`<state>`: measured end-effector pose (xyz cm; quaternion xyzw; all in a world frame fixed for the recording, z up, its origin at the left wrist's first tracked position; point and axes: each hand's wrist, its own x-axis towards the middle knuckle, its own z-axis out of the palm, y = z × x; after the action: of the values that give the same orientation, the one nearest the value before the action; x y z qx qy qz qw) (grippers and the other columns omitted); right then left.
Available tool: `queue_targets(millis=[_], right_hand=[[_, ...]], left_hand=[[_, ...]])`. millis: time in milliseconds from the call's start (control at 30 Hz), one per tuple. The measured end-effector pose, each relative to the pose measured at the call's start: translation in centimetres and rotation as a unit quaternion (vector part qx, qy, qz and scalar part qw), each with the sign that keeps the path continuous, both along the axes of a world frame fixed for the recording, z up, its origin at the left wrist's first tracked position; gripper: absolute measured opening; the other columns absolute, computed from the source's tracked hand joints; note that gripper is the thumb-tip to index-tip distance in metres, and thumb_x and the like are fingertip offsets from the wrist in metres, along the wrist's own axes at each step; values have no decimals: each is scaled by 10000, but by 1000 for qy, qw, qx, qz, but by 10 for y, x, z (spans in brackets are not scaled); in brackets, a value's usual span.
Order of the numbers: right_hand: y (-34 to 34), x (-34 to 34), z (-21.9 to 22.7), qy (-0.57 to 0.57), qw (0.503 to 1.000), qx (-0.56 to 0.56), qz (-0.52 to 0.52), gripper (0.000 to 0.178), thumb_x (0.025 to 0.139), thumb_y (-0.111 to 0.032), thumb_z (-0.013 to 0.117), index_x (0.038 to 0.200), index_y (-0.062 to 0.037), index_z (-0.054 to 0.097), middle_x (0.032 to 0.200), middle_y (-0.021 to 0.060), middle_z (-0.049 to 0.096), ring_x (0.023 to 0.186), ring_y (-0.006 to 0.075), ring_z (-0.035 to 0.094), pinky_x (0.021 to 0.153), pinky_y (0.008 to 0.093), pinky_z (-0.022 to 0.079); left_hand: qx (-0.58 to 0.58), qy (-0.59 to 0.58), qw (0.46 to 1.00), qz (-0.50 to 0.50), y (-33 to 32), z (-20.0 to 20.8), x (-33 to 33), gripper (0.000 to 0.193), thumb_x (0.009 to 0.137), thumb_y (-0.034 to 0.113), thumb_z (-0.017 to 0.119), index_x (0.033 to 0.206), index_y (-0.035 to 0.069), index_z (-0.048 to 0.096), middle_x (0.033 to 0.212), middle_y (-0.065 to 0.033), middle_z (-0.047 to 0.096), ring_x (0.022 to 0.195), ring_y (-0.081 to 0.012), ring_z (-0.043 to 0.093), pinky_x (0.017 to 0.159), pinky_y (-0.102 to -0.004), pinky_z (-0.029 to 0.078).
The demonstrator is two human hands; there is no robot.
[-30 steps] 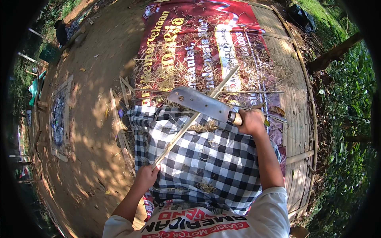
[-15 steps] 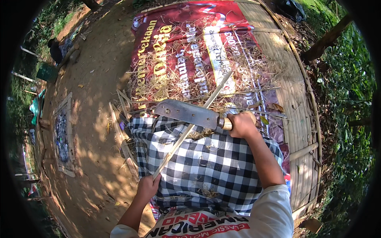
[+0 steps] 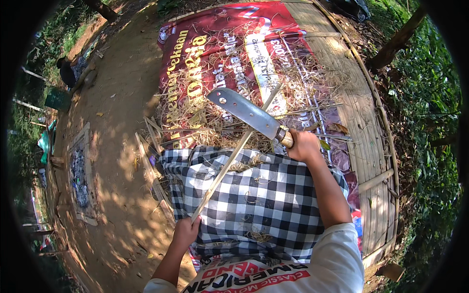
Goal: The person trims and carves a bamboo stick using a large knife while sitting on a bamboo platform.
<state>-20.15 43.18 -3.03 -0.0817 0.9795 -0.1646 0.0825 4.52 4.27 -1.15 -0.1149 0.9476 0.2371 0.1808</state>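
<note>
My left hand [image 3: 185, 232] is closed round the near end of a long pale bamboo strip [image 3: 218, 180], which slants up and away to the right. In my right hand [image 3: 306, 146] is the wooden handle of a broad machete [image 3: 247, 111] with a few holes in its grey blade. The blade lies across the upper part of the strip, pointing up and left; whether it touches cannot be told. Beneath the strip, a black-and-white checked cloth [image 3: 273, 195] covers my lap, with a few curled shavings on it.
Thin shavings [image 3: 195, 115] litter a red printed banner [image 3: 288, 19] spread over a bamboo-slat platform [image 3: 364, 112]. Several split bamboo pieces [image 3: 155, 176] lean at the cloth's left. Bare dirt ground [image 3: 117, 127] lies left, with a framed patch of ash [image 3: 79, 171]. Green plants [image 3: 435, 146] border the right.
My right hand has shifted slightly right and the machete's blade has swung upward, farther along the strip and away from the cloth. My left hand keeps its hold, nearly in place.
</note>
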Motion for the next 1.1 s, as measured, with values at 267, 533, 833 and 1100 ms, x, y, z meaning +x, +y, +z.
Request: queue_targets(millis=[267,533,833,1100], right_hand=[[67,-15,-36,48,935,-153,-317,244,695,-190,637,838,6,652,732,215,655,688,326,648,641,407,507],[76,-5,-42,-9,754,-548,-361,153,742,-136,564,683,5,551,601,98,554,533,189,546,507,324,422],[38,23,-8,-176,810,-556,-58,298,674,38,610,965,5,558,803,57,596,698,159,594,645,309,497],[48,17,4,-230,753,-613,-67,363,686,27,656,1035,40,561,789,94,617,635,183,601,578,320,501]], left_hand=[[6,-19,999,36,0,-3,-8,540,921,401,561,662,-69,619,603,-292,545,628,-481,575,548,-516,442],[-23,4,1000,16,0,-5,-9,553,914,426,561,662,-60,637,619,-292,560,630,-473,589,574,-509,469],[-8,13,1000,25,-7,-11,-5,585,919,457,547,676,-68,635,634,-291,573,658,-471,598,594,-505,474],[-4,38,998,46,-4,-15,-3,555,912,444,565,665,-49,634,621,-277,570,646,-460,598,575,-495,465]])
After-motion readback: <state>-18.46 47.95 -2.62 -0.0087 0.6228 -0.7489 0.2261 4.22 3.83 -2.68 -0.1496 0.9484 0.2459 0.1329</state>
